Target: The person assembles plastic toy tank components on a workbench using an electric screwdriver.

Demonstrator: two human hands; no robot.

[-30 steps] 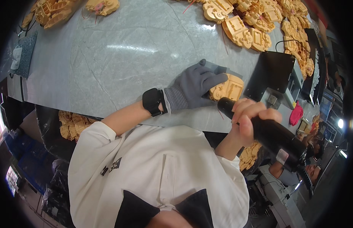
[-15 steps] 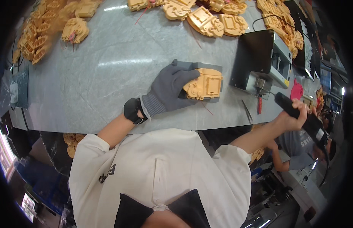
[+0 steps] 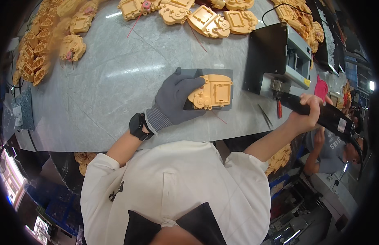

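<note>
My left hand (image 3: 175, 98), in a grey glove, grips the left side of a yellow plastic housing (image 3: 220, 93). The housing lies on a dark grey block (image 3: 227, 72) on the table, and a thin red wire trails from its near side. My bare right hand (image 3: 311, 111) is wrapped round a black electric screwdriver (image 3: 293, 103), whose front end is at the metal outlet of a black-and-grey screw feeder (image 3: 266, 61). Whether a screw sits on the tip is too small to tell.
Tweezers (image 3: 265, 116) and a red-handled tool (image 3: 279, 109) lie near the feeder. More yellow housings (image 3: 209, 21) line the far edge, with further piles (image 3: 33, 57) at the left. A bright pink item (image 3: 321, 87) is beyond my right hand. Another person (image 3: 330, 143) sits at the right.
My right hand has brought the screwdriver leftward, its front end now at the feeder's outlet. My left hand keeps its grip on the housing. The whole view has shifted slightly.
</note>
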